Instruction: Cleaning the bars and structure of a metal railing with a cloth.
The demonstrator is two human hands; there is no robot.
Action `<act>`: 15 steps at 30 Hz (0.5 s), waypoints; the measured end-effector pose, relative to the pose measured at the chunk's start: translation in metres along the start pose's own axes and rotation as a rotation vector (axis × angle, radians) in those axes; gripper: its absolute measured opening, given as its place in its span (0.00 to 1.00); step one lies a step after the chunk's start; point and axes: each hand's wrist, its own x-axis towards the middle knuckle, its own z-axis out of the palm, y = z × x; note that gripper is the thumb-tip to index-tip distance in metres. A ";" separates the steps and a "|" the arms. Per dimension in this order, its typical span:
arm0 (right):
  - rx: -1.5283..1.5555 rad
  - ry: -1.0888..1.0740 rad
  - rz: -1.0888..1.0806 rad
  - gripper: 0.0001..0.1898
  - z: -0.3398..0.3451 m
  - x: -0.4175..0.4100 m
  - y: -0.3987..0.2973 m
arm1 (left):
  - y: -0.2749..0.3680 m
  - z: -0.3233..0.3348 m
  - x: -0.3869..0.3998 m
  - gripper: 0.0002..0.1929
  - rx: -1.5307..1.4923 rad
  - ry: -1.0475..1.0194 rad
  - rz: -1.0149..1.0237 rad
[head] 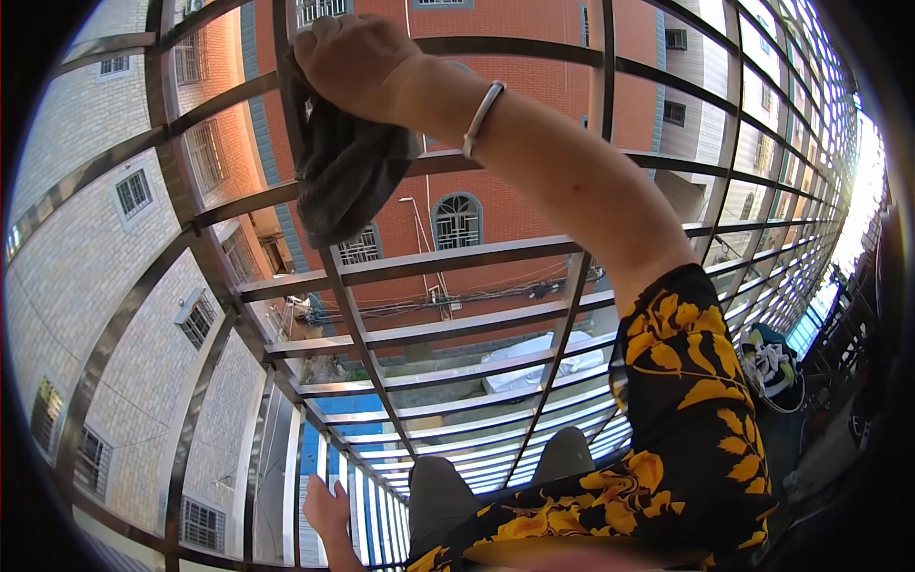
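Note:
My right hand (361,64) is raised at the top of the view and grips a dark grey cloth (354,179). The cloth is bunched around a vertical bar of the metal window grille (286,129), and its loose part hangs below my fist. A silver bangle (482,118) circles my right wrist. Low on the left, my left hand (327,506) is near the light vertical bars (361,511) of the grille. Its thumb and a finger stand apart, and I see nothing held in it. Whether it touches a bar is unclear.
My knees (439,486) are bent close to the lower bars. At the right lies a heap of items (772,368) beside the grille. Outside stand a red brick building (500,193) and a pale tiled wall (93,272), with a covered object (536,361) on the ground far below.

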 end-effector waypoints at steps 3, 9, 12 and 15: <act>-0.009 -0.018 -0.045 0.12 0.013 -0.009 0.034 | 0.004 -0.003 -0.001 0.15 -0.009 -0.021 -0.018; 0.036 -0.078 -0.097 0.20 -0.060 -0.128 0.173 | 0.005 -0.004 0.003 0.17 -0.052 -0.075 -0.033; -0.082 -0.087 -0.127 0.20 -0.062 -0.121 0.158 | 0.003 0.000 0.005 0.19 -0.041 -0.071 -0.013; -0.134 -0.084 -0.148 0.19 -0.036 -0.086 0.127 | 0.008 0.001 0.008 0.19 -0.025 -0.109 -0.019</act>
